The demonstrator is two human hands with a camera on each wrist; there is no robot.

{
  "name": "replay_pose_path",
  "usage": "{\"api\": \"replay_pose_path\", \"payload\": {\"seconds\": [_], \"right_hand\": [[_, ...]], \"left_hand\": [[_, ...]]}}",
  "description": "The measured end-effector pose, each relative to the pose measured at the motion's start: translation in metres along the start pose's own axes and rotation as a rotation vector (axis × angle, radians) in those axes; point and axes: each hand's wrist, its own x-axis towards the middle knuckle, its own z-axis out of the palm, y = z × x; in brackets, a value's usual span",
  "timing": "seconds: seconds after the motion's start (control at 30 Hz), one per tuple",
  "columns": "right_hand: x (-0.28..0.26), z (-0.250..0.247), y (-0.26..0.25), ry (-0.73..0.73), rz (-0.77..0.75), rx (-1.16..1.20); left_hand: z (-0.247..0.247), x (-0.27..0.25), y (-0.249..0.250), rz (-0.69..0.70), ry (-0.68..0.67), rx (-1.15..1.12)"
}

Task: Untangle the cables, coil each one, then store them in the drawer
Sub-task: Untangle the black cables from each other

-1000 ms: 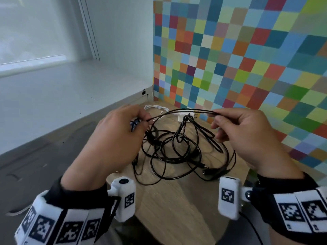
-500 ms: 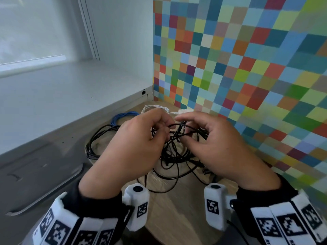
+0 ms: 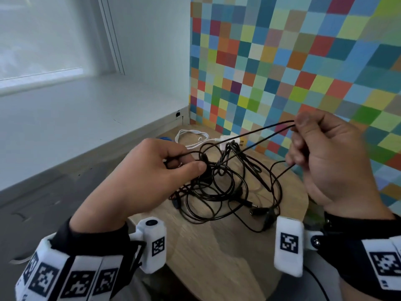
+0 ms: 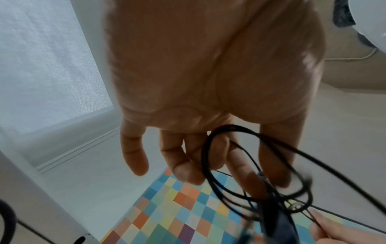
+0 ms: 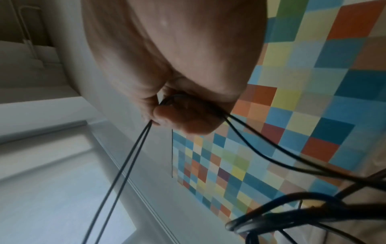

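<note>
A tangle of thin black cable (image 3: 219,187) lies on the round wooden table (image 3: 217,253). My left hand (image 3: 152,174) pinches a knot of black cable (image 4: 261,181) between thumb and forefinger at the tangle's left side. My right hand (image 3: 321,157) is raised to the right and grips a doubled loop of the same black cable (image 5: 133,156), which runs taut back to the tangle. A white cable with a plug (image 3: 195,137) and a bit of blue cable (image 3: 166,138) lie at the table's far edge. No drawer shows.
A wall of coloured squares (image 3: 303,61) stands close behind and to the right of the table. A white sill (image 3: 76,118) runs along the left, with grey floor (image 3: 43,203) below it. Loose black plug ends (image 3: 258,211) lie near the table's right front.
My hands were together over the tangle half a second ago. The right hand has since pulled up and to the right, drawing out a doubled strand; the left stays at the knot.
</note>
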Motion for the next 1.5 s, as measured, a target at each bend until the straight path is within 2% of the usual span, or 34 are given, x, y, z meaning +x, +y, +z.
{"api": "replay_pose_path", "payload": {"seconds": [0.13,0.23,0.33,0.47,0.73,0.83,1.03,1.17,1.33,1.4,1.5], "right_hand": [[0.002,0.002,0.005,0.100,0.023,0.015],[0.005,0.001,0.007,0.150,0.028,0.060],[0.005,-0.001,0.012,0.142,-0.001,-0.138],[0.003,-0.002,0.015,-0.022,-0.001,-0.480],[-0.008,0.008,0.005,-0.309,0.084,-0.770],[-0.012,0.014,-0.002,-0.400,0.091,-0.783],[-0.022,0.022,-0.013,-0.533,0.009,-0.660],[-0.020,0.023,-0.010,-0.496,-0.038,-0.591],[-0.011,0.011,-0.004,-0.322,-0.107,-0.577],[-0.007,0.005,0.000,-0.197,-0.128,-0.558],[-0.003,0.001,0.002,-0.107,-0.124,-0.492]], "left_hand": [[0.000,0.004,-0.007,0.020,0.084,0.044],[0.002,0.004,-0.007,0.032,0.127,-0.030],[0.005,0.005,-0.001,0.048,0.173,-0.158],[0.010,0.005,0.002,0.075,0.220,-0.273],[0.022,0.006,0.006,0.067,0.176,-0.267],[0.026,0.006,0.007,0.061,0.190,-0.212],[0.028,0.007,0.005,0.068,0.234,-0.151],[0.028,0.009,0.003,0.070,0.287,-0.211],[0.019,0.013,0.001,-0.025,0.448,-0.444],[0.014,0.014,-0.001,-0.040,0.443,-0.482],[0.009,0.014,-0.007,-0.101,0.366,-0.331]]}}
